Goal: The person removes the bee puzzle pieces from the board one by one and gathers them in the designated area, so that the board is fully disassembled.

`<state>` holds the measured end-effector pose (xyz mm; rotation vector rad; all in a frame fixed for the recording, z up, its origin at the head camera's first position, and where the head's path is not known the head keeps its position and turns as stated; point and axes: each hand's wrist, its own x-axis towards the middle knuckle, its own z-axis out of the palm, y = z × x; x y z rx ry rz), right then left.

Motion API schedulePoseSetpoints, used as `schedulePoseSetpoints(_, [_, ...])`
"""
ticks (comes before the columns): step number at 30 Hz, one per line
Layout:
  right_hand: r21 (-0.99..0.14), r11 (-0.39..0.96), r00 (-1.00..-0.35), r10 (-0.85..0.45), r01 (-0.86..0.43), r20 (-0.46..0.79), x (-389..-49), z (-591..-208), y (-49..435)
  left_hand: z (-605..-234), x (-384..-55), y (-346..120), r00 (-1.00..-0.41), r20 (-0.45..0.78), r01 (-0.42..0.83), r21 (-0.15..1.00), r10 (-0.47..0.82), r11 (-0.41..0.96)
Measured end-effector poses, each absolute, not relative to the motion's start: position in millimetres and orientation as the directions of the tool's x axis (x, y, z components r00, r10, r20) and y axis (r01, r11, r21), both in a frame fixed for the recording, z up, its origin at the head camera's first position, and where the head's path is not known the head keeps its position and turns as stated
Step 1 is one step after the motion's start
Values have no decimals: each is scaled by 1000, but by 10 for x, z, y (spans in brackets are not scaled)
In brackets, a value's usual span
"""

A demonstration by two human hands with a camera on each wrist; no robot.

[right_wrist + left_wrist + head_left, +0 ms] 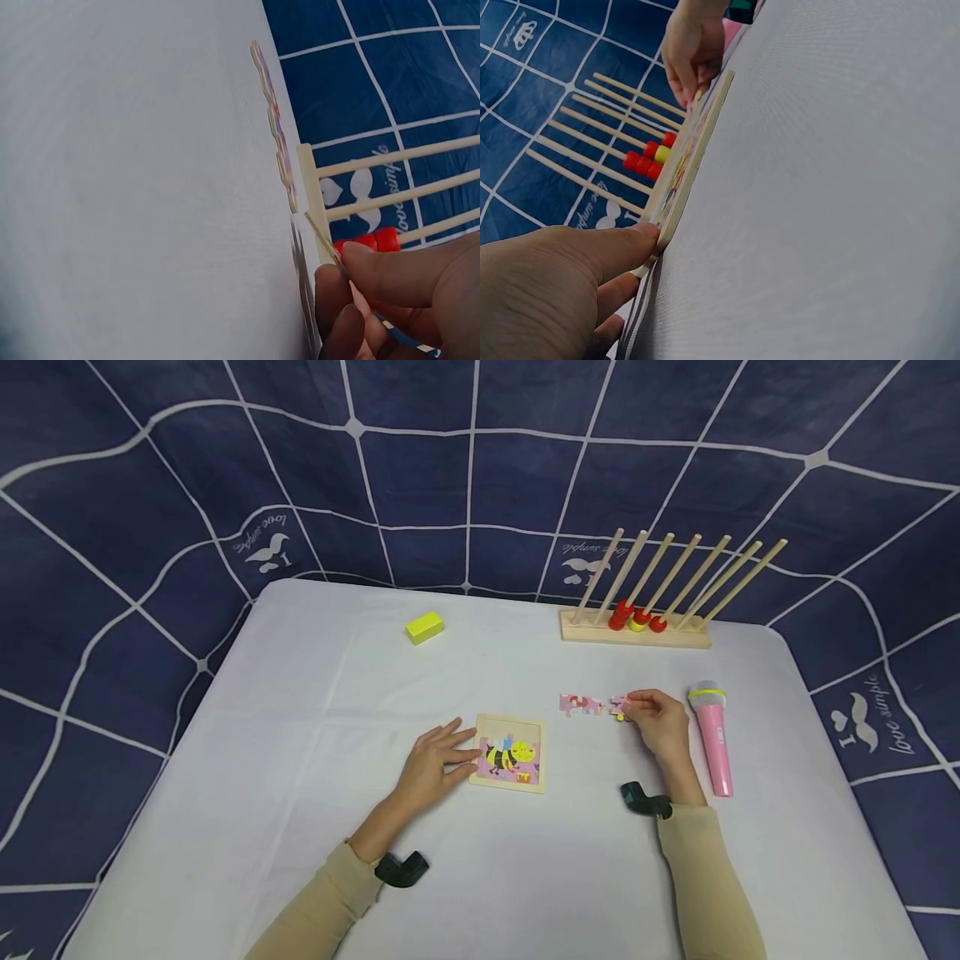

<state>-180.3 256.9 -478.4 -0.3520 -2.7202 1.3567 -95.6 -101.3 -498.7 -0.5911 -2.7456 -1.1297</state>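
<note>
In the head view a square wooden puzzle tray (508,720) lies on the white table, with bee puzzle pieces (513,756) filling its lower part. My left hand (435,764) rests at the tray's left edge, its fingers spread and touching the frame. To the right, my right hand (662,722) pinches a jigsaw piece (618,707) between thumb and fingers. In the right wrist view this piece (322,236) is tilted up off the table. Just left of it lie joined pink puzzle pieces (581,704), flat on the cloth.
A wooden bead rack (637,633) with upright rods and several red and yellow beads stands at the back right. Right of my right hand lies a pink toy microphone (715,743). A yellow block (425,627) sits toward the back. Dark blue gridded cloth (420,477) hangs behind the table.
</note>
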Motion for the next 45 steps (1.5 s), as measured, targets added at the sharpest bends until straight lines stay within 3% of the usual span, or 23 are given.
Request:
schedulePoseSetpoints(20, [-678,732,-973,197,67,117,-1809,-4859,2487,-4984,-965,-1035,-916,259,399,657,305,640])
schedulePoseSetpoints(31, [-744,668,-955,228,13,188,-1732,-4692,2258,-5008,-966,-1038,-908,284,418,648,307,637])
schedulePoseSetpoints(38, [-782,618,-992,30,-80,126,-1547,-4574,1692,-5027,-975,-1028,-912,282,410,642,298,647])
schedulePoseSetpoints(45, [-790,572,-974,-178,-219,141,-1347,-4512,1238,-5031,-987,-1030,-924,239,381,648,298,660])
